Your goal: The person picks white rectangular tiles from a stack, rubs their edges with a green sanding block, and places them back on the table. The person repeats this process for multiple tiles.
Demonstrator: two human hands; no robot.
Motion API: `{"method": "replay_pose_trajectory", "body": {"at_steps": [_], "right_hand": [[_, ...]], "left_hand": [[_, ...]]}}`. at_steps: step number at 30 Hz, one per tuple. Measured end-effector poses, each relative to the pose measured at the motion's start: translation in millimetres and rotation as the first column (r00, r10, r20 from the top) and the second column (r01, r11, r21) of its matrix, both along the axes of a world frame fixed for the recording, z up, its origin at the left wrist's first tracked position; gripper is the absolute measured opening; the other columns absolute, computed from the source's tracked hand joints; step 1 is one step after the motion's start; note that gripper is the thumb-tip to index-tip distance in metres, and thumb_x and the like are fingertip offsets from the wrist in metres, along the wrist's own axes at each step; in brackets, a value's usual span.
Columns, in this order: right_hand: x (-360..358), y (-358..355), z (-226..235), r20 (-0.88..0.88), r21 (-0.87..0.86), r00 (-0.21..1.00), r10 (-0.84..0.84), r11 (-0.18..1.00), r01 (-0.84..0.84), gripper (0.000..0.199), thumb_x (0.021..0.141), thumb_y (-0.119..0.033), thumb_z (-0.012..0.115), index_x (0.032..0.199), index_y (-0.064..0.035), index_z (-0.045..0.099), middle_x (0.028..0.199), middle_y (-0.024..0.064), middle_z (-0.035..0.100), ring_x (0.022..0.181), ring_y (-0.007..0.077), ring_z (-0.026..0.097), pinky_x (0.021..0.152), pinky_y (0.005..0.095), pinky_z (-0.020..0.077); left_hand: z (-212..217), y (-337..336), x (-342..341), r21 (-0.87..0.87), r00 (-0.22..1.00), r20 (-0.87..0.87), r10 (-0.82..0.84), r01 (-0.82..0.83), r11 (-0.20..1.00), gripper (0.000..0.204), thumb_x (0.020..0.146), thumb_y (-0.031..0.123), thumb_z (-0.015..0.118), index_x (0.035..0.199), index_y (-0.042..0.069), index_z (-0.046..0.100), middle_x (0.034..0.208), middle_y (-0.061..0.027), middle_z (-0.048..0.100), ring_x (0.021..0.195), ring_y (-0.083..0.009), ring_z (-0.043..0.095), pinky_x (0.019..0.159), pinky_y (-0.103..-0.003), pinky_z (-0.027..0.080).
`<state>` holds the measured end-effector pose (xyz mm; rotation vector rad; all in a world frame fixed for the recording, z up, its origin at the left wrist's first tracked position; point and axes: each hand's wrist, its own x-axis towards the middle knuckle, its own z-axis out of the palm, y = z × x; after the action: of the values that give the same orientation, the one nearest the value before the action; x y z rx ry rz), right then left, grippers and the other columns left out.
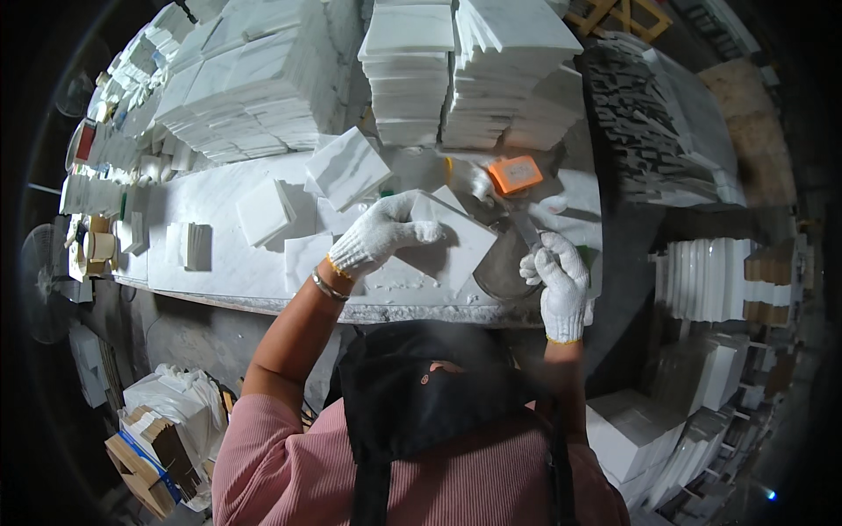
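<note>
My left hand (377, 235), in a white knit glove, grips the left edge of a white marble tile (465, 235). The tile is tilted above the table, and its thumb side of the grip shows on top. In my gloved right hand (561, 279) is a small tool with a narrow flat blade (528, 230), which looks like a scraper. Its blade points up and left, apart from the tile, and the handle is hidden by the fingers. An orange block-shaped box (516, 175) lies just beyond the blade. A grey-veined tile (349, 168) rests beyond my left hand.
Tall stacks of marble tiles (408, 79) stand along the table's far side. More loose tiles (266, 213) lie to the left on the white tabletop (219, 188). A dark grey rounded patch (509, 270) is between my hands. White boxes (631, 430) stand at lower right.
</note>
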<state>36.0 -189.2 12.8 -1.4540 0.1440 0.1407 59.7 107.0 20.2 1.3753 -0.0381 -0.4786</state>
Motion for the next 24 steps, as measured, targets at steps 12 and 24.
{"method": "replay_pose_trajectory", "body": {"at_steps": [12,24], "right_hand": [[19,9,25,0.029,-0.055,0.983,0.182,0.982,-0.18,0.028,0.094,-0.006,0.064,0.122,-0.0012,0.066,0.104,0.008,0.071,0.078,0.0128,0.07,0.069,0.0232,0.0548],[74,48,56,0.175,-0.418,0.726,0.665,0.718,-0.557,0.023,0.087,-0.001,0.066,0.109,-0.0014,0.073,0.102,0.0085,0.075,0.09,0.015,0.07,0.081,0.0286,0.056]], "left_hand": [[4,6,12,0.042,0.972,0.235,-0.009,-0.001,0.999,0.037,0.079,0.024,0.083,0.106,0.002,0.071,0.102,-0.0043,0.066,0.091,-0.0131,0.062,0.077,-0.026,0.05],[-34,6,14,-0.068,0.957,0.29,-0.011,0.032,0.997,0.028,0.083,0.016,0.077,0.107,0.003,0.072,0.106,-0.0067,0.069,0.098,-0.0179,0.063,0.086,-0.032,0.051]]}}
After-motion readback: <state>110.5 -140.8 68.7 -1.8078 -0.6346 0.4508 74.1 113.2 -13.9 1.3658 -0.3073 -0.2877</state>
